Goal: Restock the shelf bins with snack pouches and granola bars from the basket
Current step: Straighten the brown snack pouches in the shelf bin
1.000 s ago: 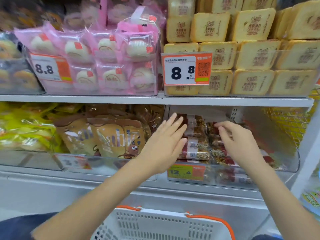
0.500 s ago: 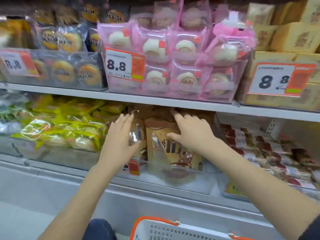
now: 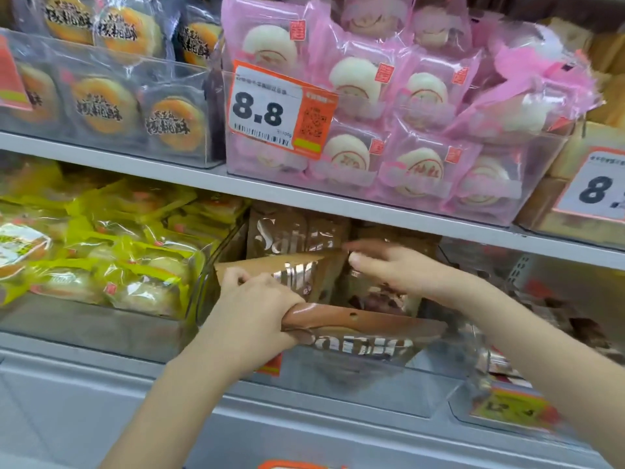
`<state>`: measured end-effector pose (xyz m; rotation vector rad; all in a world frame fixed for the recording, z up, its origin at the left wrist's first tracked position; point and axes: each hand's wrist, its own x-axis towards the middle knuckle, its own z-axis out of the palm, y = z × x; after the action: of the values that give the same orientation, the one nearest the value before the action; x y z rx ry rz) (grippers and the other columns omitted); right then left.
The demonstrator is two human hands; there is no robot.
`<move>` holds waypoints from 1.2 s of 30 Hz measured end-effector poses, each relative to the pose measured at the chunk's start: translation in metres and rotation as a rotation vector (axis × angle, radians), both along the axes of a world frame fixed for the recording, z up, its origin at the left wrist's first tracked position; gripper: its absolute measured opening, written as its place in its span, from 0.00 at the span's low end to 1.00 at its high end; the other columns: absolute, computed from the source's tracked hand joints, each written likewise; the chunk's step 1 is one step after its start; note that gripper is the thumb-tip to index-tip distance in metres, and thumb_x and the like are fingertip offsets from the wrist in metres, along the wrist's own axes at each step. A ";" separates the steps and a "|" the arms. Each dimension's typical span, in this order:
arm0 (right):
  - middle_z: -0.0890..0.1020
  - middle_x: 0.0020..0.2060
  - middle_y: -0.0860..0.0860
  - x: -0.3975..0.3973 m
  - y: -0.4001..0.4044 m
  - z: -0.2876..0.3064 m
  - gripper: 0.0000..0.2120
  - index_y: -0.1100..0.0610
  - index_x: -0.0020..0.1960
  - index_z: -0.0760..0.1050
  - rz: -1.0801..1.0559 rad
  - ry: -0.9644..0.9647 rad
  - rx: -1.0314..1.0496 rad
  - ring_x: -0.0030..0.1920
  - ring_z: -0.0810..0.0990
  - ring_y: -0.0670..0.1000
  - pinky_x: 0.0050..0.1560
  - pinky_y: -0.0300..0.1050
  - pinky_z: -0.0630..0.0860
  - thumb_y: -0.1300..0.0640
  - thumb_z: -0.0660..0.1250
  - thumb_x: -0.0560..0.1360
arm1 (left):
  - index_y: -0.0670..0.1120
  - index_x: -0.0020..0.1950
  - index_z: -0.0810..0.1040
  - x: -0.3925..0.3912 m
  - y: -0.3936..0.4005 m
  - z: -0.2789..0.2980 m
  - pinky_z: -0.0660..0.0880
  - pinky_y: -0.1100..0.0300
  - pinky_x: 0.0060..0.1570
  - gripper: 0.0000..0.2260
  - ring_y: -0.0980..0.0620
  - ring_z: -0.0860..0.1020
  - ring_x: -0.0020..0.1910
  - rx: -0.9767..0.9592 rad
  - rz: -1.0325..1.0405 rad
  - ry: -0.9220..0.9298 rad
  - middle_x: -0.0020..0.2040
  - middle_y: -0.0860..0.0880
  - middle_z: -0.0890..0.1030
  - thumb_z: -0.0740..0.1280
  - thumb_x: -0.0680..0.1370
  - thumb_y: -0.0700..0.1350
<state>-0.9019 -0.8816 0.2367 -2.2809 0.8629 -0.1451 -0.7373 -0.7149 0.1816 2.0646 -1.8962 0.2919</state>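
A person stood at a store shelf, both hands in the clear bin (image 3: 338, 377) of brown snack pouches. The left hand (image 3: 252, 311) gripped the sealed top edge of a front pouch (image 3: 358, 336), which lay tipped across the bin's front wall. The right hand (image 3: 402, 270), fingers loosely extended, pressed against the pouches (image 3: 287, 236) standing farther back in the bin.

The pouches looked light, soft and glossy, likely slippery and crinkly; the flat top seal seemed the firmest place to hold.

Motion blurred the right fingertips, so their exact contact was unclear. Right of the bin, the granola bars (image 3: 575, 319) were smeared. Below the bin, only an orange sliver of the basket (image 3: 297, 465) showed; its contents were hidden.
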 end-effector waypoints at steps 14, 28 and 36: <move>0.67 0.68 0.47 0.063 -0.030 -0.022 0.44 0.52 0.74 0.57 -0.092 -0.237 -0.172 0.69 0.65 0.47 0.65 0.38 0.61 0.47 0.77 0.66 | 0.55 0.39 0.74 0.000 0.005 -0.003 0.57 0.55 0.49 0.16 0.56 0.71 0.49 -0.137 -0.006 0.070 0.40 0.59 0.76 0.62 0.66 0.66; 0.76 0.25 0.40 0.029 -0.002 -0.026 0.05 0.54 0.40 0.80 0.333 -0.169 -0.140 0.27 0.72 0.42 0.32 0.33 0.66 0.54 0.70 0.75 | 0.52 0.61 0.75 -0.003 0.003 0.015 0.57 0.52 0.56 0.39 0.51 0.72 0.62 -0.258 0.146 -0.064 0.59 0.55 0.77 0.55 0.61 0.77; 0.69 0.67 0.34 0.013 -0.025 -0.022 0.24 0.38 0.70 0.65 0.467 0.169 -0.024 0.65 0.70 0.36 0.65 0.35 0.66 0.50 0.67 0.77 | 0.56 0.34 0.74 -0.001 0.007 0.017 0.53 0.56 0.41 0.22 0.55 0.73 0.34 -0.285 0.212 -0.147 0.28 0.58 0.71 0.54 0.65 0.73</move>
<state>-0.8888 -0.9064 0.2150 -2.4762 0.3894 0.2499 -0.7382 -0.7083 0.1983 2.0935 -1.6010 0.7381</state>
